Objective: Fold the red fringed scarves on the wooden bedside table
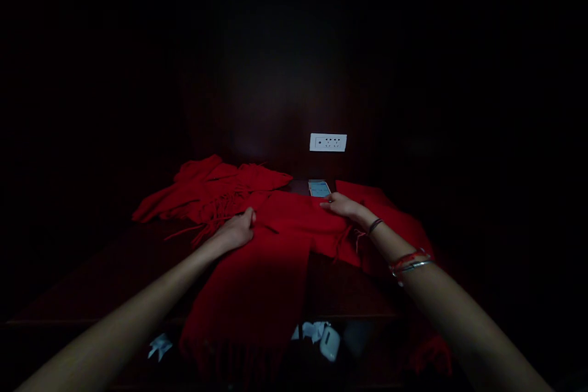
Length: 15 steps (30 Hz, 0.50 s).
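A red fringed scarf lies spread over a dark wooden table, one end hanging off the near edge, the rest bunched at the back left. My left hand rests on the cloth near the fringe, fingers curled and pinching the fabric. My right hand lies on the scarf's far edge with fingers closed on the cloth, close to a phone. Bracelets circle my right wrist.
A white wall socket sits on the dark panel behind the table. The phone lies face up at the table's back. White crumpled items lie on the floor below the near edge. The surroundings are very dark.
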Available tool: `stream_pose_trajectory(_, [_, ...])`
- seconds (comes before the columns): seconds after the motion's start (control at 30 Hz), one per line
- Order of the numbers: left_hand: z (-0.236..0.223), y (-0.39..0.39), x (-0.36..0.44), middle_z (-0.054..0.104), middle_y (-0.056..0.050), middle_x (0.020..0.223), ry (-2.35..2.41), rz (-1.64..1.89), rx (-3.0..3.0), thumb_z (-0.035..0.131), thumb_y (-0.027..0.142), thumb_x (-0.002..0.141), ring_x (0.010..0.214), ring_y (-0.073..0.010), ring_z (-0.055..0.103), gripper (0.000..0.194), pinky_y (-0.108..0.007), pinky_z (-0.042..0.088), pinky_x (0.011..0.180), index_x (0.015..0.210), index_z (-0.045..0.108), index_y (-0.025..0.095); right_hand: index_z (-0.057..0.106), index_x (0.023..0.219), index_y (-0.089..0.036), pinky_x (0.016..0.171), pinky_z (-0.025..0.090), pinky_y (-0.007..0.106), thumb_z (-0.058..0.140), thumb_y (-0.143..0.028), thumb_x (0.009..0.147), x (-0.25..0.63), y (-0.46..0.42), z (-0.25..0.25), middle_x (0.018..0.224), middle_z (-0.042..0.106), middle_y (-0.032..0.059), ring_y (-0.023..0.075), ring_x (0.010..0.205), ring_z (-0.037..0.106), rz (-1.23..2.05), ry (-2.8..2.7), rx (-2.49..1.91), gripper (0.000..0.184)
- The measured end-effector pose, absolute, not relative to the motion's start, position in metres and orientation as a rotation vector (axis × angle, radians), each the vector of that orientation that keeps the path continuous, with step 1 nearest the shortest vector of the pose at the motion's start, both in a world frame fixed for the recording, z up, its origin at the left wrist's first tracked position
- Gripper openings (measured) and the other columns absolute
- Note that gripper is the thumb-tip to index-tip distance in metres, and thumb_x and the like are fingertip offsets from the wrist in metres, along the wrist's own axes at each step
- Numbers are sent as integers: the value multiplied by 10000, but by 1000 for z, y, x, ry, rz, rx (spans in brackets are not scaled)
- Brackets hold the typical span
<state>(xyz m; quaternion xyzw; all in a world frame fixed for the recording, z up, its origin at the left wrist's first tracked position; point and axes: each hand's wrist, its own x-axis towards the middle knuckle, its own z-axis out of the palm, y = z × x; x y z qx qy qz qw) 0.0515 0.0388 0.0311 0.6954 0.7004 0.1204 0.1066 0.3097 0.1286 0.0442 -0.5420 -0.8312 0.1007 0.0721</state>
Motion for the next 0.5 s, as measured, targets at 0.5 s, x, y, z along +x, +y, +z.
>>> stream_pose_trajectory(0.5, [23, 48, 67, 498, -112, 1083, 2035, 50, 2030, 578, 291, 601, 956, -220, 487, 583, -241, 376, 752, 1116, 350, 138, 490, 1094, -147, 811, 327, 193, 364, -299, 806, 292, 132, 19, 1109, 509, 90, 153, 1030, 443, 151, -2431, -1718, 349])
